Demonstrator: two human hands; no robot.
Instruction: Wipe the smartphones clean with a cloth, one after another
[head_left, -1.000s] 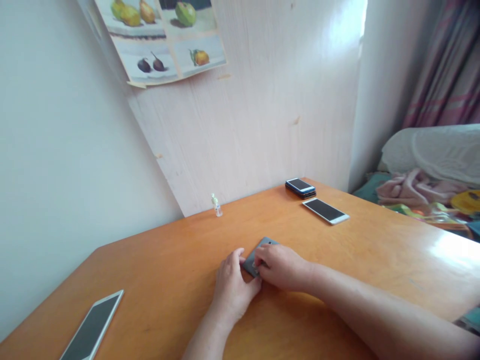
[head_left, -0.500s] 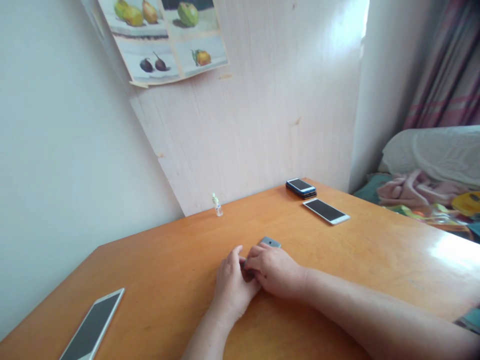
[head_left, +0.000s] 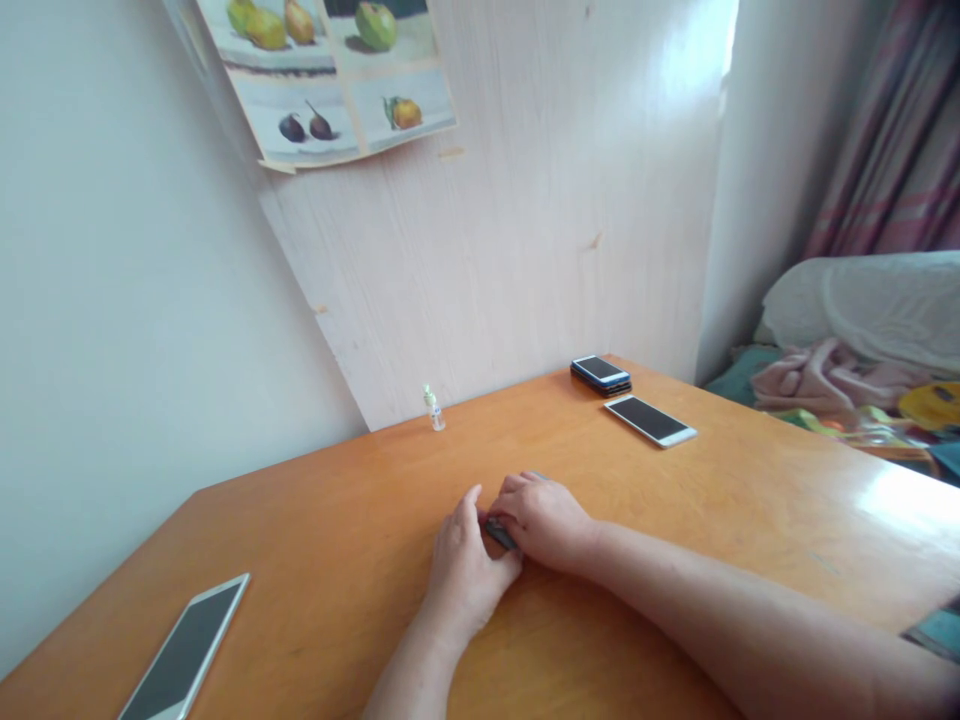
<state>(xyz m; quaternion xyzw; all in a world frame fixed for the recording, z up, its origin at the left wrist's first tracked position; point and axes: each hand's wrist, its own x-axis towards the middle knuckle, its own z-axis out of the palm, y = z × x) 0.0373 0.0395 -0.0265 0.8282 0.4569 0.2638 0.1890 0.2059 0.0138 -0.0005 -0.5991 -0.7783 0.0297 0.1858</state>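
Note:
A grey smartphone [head_left: 501,534] lies face down on the wooden table, mostly covered by my hands. My left hand [head_left: 469,562] braces it from the left, thumb at the near end and fingers along the far-left edge. Over the phone's upper part, my right hand [head_left: 544,518] presses down with curled fingers. Whether anything is pinched under those fingertips is hidden.
A white phone [head_left: 184,650] lies at the left of the table [head_left: 330,530], another white phone [head_left: 651,420] at the right. Behind the latter is a stack of phones [head_left: 600,373]. A small spray bottle [head_left: 434,412] stands near the back edge.
My right hand has slid away from me along the phone. It now covers the camera end and uncovers part of the near end. My left hand stays almost in place.

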